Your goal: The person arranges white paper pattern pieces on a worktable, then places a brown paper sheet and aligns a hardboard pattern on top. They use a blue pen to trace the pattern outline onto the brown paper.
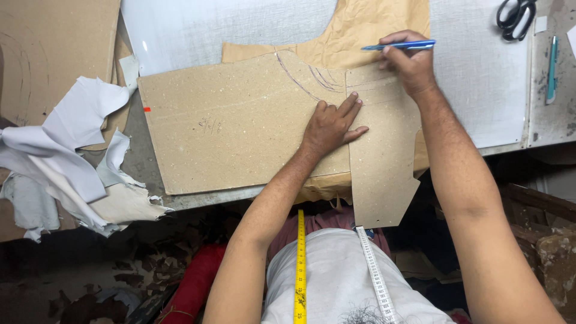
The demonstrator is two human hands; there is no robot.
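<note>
Close to my belly, I see a tape measure (301, 264) hanging round my neck. Just past it, my left hand (331, 125) lies flat and open, pressing on two pieces of cardboard (240, 129), which lie on the table (480, 84) over some brown paper (366, 27). Farther out, my right hand (409, 63) is closed around a blue pen (399, 45) by the cardboard's top edge, and black scissors (515, 18) lie at the far corner.

A large cardboard pattern (240, 126) is pressed flat on the worktable (480, 72) by the left hand (330, 126), while a blue pen (399, 45) is gripped in the right hand (408, 63) at a narrower cardboard piece (381, 162), with black scissors (515, 18) lying far right.
</note>
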